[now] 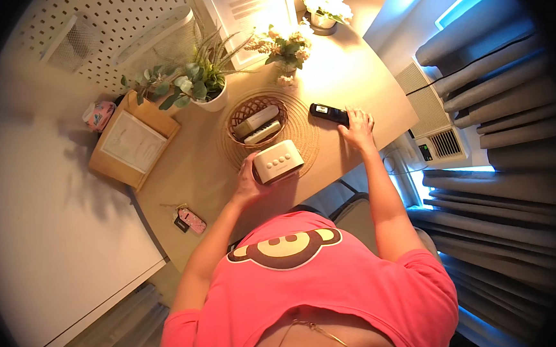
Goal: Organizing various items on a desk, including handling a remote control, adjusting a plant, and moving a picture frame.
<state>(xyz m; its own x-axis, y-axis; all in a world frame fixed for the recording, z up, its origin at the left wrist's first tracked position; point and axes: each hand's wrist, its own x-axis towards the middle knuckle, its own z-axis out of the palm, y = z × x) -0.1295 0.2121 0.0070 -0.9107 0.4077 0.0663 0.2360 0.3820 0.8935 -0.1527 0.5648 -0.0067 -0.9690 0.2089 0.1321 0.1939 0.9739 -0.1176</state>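
Left hand: we see the left hand (pixel 250 183) closed around the left end of a cream box (pixel 278 160), some fingers hidden from us.
Cream box: in front of the basket (pixel 230 115), at the near side of the round mat (pixel 310 147), with four round buttons facing up; we cannot tell whether it rests or is lifted.
Right hand: we find the right hand (pixel 357 130) at the near end of a black handset (pixel 327 113), fingers partly spread; we cannot tell whether it grips or only touches.
Black handset: lying slantwise to the right of the basket, near the mat's edge.
Basket: brown and woven, on the mat; we see two long pale pieces (pixel 255 122) inside.
Table's left: we see a wooden stand (pixel 166 125) bearing a sheet, and nearer us a pink pouch (pixel 193 222).
Table's back: we see a potted plant (pixel 213 100), a flower bunch (pixel 287 49) and a white-flowered pot (pixel 324 20).
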